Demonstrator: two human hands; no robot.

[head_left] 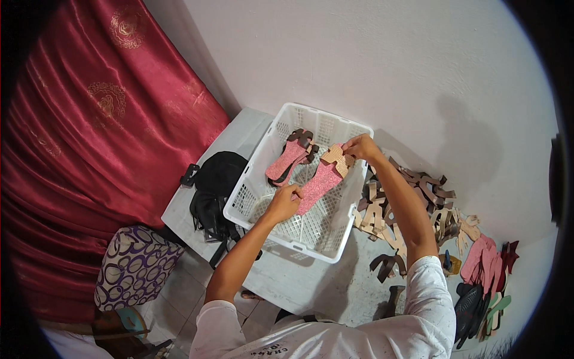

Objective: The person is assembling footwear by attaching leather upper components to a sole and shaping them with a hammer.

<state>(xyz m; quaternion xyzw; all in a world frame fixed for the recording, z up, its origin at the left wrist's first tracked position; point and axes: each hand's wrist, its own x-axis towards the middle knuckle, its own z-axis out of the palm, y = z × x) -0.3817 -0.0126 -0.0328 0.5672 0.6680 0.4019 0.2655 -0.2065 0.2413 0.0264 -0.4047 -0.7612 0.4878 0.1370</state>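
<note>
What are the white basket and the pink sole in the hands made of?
White basket: looks like moulded plastic, matte, with lattice-perforated walls and floor. Pink sandal sole, held by the left hand and right hand: probably foam or rubber sheet with a speckled, glittery pink face; the tan strap piece at its toe end could be leather or synthetic.

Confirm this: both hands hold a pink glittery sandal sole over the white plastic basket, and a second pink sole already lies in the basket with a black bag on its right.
Wrong on one point: the black bag lies left of the white plastic basket, not right, as the head view shows. Both the left hand and right hand hold the pink glittery sandal sole; a second pink sole lies inside.
</note>
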